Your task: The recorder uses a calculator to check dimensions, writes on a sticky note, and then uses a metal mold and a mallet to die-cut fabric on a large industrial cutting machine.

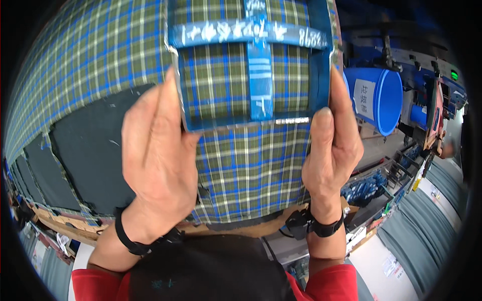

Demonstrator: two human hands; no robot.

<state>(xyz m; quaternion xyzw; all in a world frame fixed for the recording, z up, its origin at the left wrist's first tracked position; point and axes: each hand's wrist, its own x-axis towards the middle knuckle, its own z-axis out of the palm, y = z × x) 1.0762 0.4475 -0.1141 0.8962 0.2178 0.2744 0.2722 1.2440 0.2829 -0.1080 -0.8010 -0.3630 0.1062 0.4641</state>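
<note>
A blue metal cutting die [259, 75] with thin edges, crossed bars and white handwriting lies over green, blue and white plaid fabric [241, 175]. My left hand [158, 150] grips its left side, the fingers straight along the outer wall and the thumb by the near corner. On the opposite side my right hand [332, 145] clasps the wall, thumb toward the near right corner. The die's far end runs out of the picture. I cannot tell whether it rests flat on the cloth or is slightly raised.
Left of my left hand, cut-out gaps in the fabric show a dark surface [90, 145]. A blue bin [386, 100] with a white label stands at the right. Beyond it are racks of blue frames [366, 186] and grey-green cloth [422, 241]. Another person's arm [444, 148] shows at far right.
</note>
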